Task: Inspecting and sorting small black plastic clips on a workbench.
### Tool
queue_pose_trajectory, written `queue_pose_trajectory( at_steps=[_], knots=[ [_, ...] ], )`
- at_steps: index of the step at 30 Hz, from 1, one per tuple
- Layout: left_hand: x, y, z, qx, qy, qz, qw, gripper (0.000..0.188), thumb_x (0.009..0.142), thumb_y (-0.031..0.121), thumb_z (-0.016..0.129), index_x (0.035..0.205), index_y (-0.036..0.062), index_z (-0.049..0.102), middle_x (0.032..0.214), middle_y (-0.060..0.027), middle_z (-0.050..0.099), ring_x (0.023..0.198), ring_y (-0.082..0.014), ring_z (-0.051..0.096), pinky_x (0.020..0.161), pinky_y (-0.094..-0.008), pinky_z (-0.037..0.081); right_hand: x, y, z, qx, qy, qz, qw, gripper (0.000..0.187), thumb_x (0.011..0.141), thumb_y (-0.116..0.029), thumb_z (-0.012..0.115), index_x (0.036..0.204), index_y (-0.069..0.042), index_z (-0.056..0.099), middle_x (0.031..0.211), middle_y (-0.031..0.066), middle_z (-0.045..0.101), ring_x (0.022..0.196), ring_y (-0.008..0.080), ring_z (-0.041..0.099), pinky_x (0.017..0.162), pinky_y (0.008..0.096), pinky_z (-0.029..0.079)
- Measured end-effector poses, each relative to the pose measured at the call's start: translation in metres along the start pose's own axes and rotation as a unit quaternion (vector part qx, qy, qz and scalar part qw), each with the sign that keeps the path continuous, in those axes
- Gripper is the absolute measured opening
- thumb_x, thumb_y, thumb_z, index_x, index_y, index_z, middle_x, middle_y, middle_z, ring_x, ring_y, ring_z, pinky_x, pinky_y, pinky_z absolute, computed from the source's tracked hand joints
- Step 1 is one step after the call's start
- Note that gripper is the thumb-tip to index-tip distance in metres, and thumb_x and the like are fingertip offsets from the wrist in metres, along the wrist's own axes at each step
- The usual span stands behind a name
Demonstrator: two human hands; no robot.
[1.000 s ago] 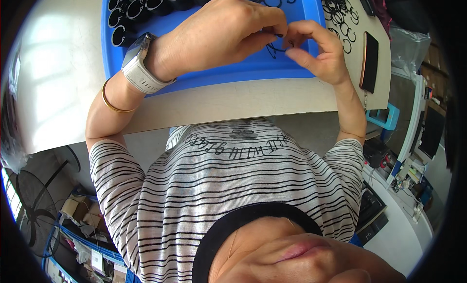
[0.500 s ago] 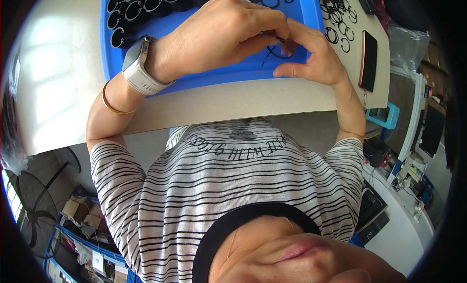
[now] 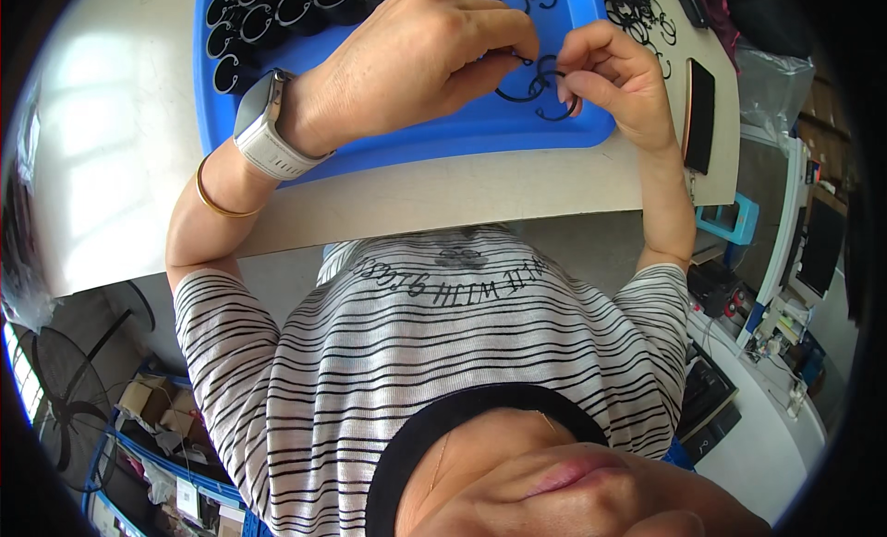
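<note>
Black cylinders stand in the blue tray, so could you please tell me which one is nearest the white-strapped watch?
It is the front-left cylinder, the lowest in the picture; the others sit farther up the blue tray, away from the watch.

Black rings (image 3: 554, 120) in right-hand fingers (image 3: 592, 86)

Appears to be a workshop — judged from blue parts tray (image 3: 416, 147) at far side, black rings (image 3: 639, 12) heaped far right, crammed shelving (image 3: 205, 482) near left.
</note>
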State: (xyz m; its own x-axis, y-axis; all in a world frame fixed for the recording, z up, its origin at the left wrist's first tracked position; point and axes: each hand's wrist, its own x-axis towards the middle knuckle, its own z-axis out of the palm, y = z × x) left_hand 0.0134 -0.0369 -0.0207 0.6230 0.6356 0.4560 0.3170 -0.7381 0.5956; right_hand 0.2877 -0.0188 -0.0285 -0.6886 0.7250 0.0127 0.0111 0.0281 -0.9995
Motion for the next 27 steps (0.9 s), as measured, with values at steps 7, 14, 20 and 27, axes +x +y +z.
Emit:
queue_pose_trajectory(
  at_steps=[7, 14, 20, 27],
  knots=[
    [-0.001, -0.003, 0.001, 0.000, -0.005, 0.009, 1.000, 0.016, 0.092, 0.004, 0.071, 0.108, 0.0033, 0.070, 0.093, -0.0101, 0.073, 0.081, -0.0266, 0.073, 0.071, -0.0336, 0.059, 0.004, 0.012, -0.008, 0.069, -0.003, -0.027, 0.997, 0.015, 0.099, -0.008, 0.064, 0.112, -0.002, 0.066, 0.096, 0.0055, 0.068, 0.078, 0.0091, 0.065, 0.065, 0.0234, 0.056],
    [-0.001, 0.000, -0.001, 0.005, -0.013, -0.013, 1.000, 0.016, 0.091, 0.004, 0.071, 0.107, 0.0038, 0.069, 0.094, -0.0099, 0.073, 0.082, -0.0262, 0.073, 0.071, -0.0337, 0.059, 0.002, 0.006, 0.006, 0.005, -0.003, -0.004, 1.000, 0.012, 0.097, -0.008, 0.067, 0.106, -0.001, 0.068, 0.097, 0.0044, 0.068, 0.080, 0.0103, 0.065, 0.069, 0.0242, 0.056],
    [-0.001, 0.001, 0.001, -0.007, -0.022, -0.027, 0.999, 0.018, 0.091, 0.005, 0.072, 0.108, 0.0040, 0.068, 0.093, -0.0095, 0.073, 0.083, -0.0240, 0.074, 0.072, -0.0329, 0.060, 0.000, 0.009, 0.011, -0.142, -0.008, -0.061, 0.988, 0.014, 0.091, -0.009, 0.077, 0.100, -0.001, 0.068, 0.093, 0.0013, 0.067, 0.082, 0.0099, 0.064, 0.074, 0.0239, 0.053],
    [-0.003, 0.001, 0.005, -0.075, -0.043, -0.044, 0.995, 0.017, 0.092, 0.006, 0.072, 0.108, 0.0035, 0.067, 0.089, -0.0093, 0.072, 0.079, -0.0226, 0.074, 0.069, -0.0319, 0.058, -0.001, 0.008, 0.007, -0.104, -0.013, -0.044, 0.993, 0.011, 0.094, -0.009, 0.073, 0.097, 0.000, 0.067, 0.092, 0.0013, 0.065, 0.079, 0.0090, 0.063, 0.070, 0.0231, 0.052]
  ],
)
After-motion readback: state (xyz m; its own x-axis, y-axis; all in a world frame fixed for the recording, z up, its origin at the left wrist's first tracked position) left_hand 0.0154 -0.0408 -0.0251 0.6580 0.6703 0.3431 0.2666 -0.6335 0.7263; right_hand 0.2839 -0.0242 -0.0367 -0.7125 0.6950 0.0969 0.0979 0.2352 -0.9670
